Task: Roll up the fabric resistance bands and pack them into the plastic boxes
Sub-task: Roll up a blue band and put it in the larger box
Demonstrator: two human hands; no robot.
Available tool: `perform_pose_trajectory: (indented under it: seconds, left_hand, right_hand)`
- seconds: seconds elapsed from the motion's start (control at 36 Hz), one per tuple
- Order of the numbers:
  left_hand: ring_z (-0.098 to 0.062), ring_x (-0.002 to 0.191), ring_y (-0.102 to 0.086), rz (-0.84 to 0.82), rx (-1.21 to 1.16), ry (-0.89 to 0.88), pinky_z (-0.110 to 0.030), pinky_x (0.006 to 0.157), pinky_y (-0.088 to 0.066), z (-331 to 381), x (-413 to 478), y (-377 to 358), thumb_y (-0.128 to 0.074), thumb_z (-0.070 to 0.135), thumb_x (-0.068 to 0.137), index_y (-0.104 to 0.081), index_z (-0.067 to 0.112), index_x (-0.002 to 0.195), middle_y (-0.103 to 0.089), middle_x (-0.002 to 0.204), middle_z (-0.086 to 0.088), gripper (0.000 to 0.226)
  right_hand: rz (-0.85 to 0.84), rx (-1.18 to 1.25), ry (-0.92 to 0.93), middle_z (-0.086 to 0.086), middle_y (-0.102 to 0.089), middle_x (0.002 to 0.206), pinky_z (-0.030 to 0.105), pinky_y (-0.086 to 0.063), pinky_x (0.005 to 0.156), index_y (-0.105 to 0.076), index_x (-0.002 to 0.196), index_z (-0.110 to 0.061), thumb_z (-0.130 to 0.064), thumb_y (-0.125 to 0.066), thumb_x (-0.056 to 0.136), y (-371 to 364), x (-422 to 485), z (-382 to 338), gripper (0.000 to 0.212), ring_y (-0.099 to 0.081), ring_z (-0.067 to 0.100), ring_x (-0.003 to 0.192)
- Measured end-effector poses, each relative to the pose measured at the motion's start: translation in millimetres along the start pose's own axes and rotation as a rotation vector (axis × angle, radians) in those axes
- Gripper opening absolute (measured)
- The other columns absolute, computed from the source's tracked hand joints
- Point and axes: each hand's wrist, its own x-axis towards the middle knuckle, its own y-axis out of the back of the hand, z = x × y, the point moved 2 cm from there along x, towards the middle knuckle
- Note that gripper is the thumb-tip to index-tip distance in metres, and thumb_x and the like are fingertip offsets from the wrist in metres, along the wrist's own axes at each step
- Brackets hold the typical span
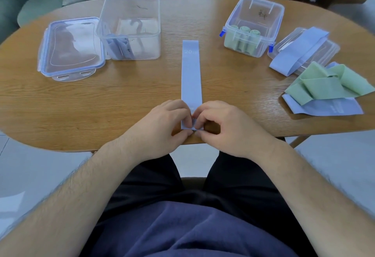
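Tabletop (101,98): band (190,74) between left hand (162,122), right hand (229,127)

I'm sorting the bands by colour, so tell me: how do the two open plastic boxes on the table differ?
The left box is larger and taller than the right box. The left box holds blue bands, while the right box holds three green rolls. The right box has bright blue clips; none show on the left box. Both are clear plastic, lidless and upright on the table.
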Motion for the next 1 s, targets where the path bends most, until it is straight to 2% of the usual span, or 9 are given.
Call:
perform_pose_trajectory:
  seconds: [0.17, 0.33, 0.5, 0.61, 0.69, 0.83, 0.94, 1.0]
  left_hand:
    - [-0.011, 0.104, -0.055, 0.004, 0.001, 0.017, -0.034, 0.095, -0.046, -2.7, 0.7, 0.8, -0.07, 0.018, 0.09, -0.067, 0.022, 0.089, -0.059, 0.106, 0.011, 0.005]
    - [-0.015, 0.102, -0.058, 0.011, -0.01, 0.012, -0.04, 0.093, -0.048, -4.2, 1.7, 0.4, -0.065, 0.021, 0.095, -0.064, 0.023, 0.091, -0.062, 0.103, 0.009, 0.004]
    - [-0.016, 0.1, -0.058, 0.045, -0.018, -0.002, -0.039, 0.091, -0.049, -4.1, 2.0, 0.2, -0.062, 0.018, 0.097, -0.065, 0.018, 0.093, -0.062, 0.102, 0.006, 0.005]
    - [-0.016, 0.097, -0.056, 0.078, 0.013, -0.002, -0.031, 0.089, -0.046, -2.6, 1.9, -0.2, -0.066, 0.014, 0.095, -0.067, 0.014, 0.093, -0.056, 0.105, 0.003, 0.002]
    - [-0.018, 0.094, -0.051, 0.104, 0.081, -0.032, -0.032, 0.088, -0.044, -3.0, 2.1, -0.5, -0.068, 0.012, 0.093, -0.068, 0.015, 0.093, -0.055, 0.099, 0.003, 0.003]
    - [-0.018, 0.09, -0.049, 0.122, 0.109, -0.081, -0.032, 0.084, -0.044, 1.0, 2.6, -0.9, -0.064, 0.01, 0.094, -0.068, 0.014, 0.093, -0.055, 0.09, 0.003, 0.006]
    - [-0.022, 0.086, -0.053, 0.112, 0.144, -0.088, -0.039, 0.08, -0.048, 2.5, 3.0, 0.3, -0.06, 0.013, 0.093, -0.067, 0.013, 0.093, -0.059, 0.089, 0.001, 0.007]
    - [-0.022, 0.084, -0.053, 0.111, 0.156, -0.088, -0.04, 0.078, -0.048, 3.5, 3.3, 1.7, -0.058, 0.015, 0.093, -0.067, 0.013, 0.093, -0.059, 0.088, 0.0, 0.009]
  right_hand:
    - [-0.013, -0.008, -0.009, -0.01, -0.067, 0.106, 0.016, -0.04, 0.096, -0.07, 0.085, -0.018, -0.014, -0.073, 0.089, -0.3, 0.6, 1.2, 0.006, -0.055, 0.003, 0.108]
    - [-0.001, 0.004, -0.018, -0.01, -0.066, 0.106, 0.017, -0.041, 0.095, -0.07, 0.089, -0.016, -0.015, -0.067, 0.095, -2.1, 1.6, 2.7, 0.006, -0.057, 0.006, 0.107]
    - [0.006, 0.011, -0.039, -0.007, -0.066, 0.106, 0.01, -0.038, 0.092, -0.069, 0.09, -0.014, -0.011, -0.064, 0.096, -2.7, 1.9, 2.1, 0.009, -0.056, 0.005, 0.104]
    - [0.028, -0.013, -0.029, -0.006, -0.065, 0.101, 0.021, -0.043, 0.089, -0.066, 0.094, -0.014, -0.009, -0.063, 0.095, -5.9, 3.1, 2.8, 0.006, -0.057, 0.011, 0.099]
    - [0.04, -0.036, -0.009, -0.004, -0.061, 0.097, 0.028, -0.045, 0.087, -0.06, 0.093, -0.013, -0.005, -0.06, 0.095, -8.0, 3.2, 2.8, 0.009, -0.054, 0.014, 0.095]
    - [0.096, -0.126, 0.042, 0.0, -0.053, 0.101, 0.023, -0.042, 0.087, -0.065, 0.095, -0.01, -0.004, -0.06, 0.095, -10.7, 2.0, 1.9, 0.008, -0.05, 0.016, 0.097]
    - [0.103, -0.186, 0.063, 0.001, -0.054, 0.094, 0.027, -0.042, 0.083, -0.067, 0.095, -0.009, -0.004, -0.059, 0.095, -13.0, 2.6, 1.0, 0.009, -0.047, 0.019, 0.093]
    - [0.084, -0.184, 0.058, -0.001, -0.055, 0.093, 0.026, -0.042, 0.083, -0.068, 0.096, -0.01, -0.005, -0.058, 0.097, -12.9, 2.7, 0.9, 0.011, -0.046, 0.016, 0.093]
